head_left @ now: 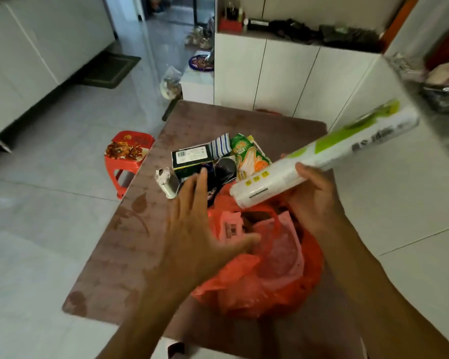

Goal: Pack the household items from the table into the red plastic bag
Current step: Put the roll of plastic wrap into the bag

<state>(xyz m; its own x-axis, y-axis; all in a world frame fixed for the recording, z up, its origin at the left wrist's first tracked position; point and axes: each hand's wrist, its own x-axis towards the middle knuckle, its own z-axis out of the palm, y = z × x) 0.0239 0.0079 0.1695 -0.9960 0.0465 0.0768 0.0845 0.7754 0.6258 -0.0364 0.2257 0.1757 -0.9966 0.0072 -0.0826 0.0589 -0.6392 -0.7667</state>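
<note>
red plastic bag [264, 286] sits nearest on the brown table [109, 255], thin crinkled film, mouth open upward, pink packets with a barcode label showing inside. left hand [200, 229] is flat over the bag's left rim, fingers spread, thumb reaching across the opening; whether it touches the film, cannot tell. right hand [314, 200] is just beyond the mouth, fingers wrapped around the near end of a long white-and-green pack [322, 156], glossy wrap, roughly cylindrical. its long axis runs from lower left to upper right, near end over the bag mouth, far end raised and blurred. behind the bag on the table: a dark box [189, 158] with barcode, a striped cloth [220, 146], a green-orange glove packet [251, 156], a small grey crumpled roll [166, 182]. red stool [128, 151] stands on the tile floor left of the table.
</note>
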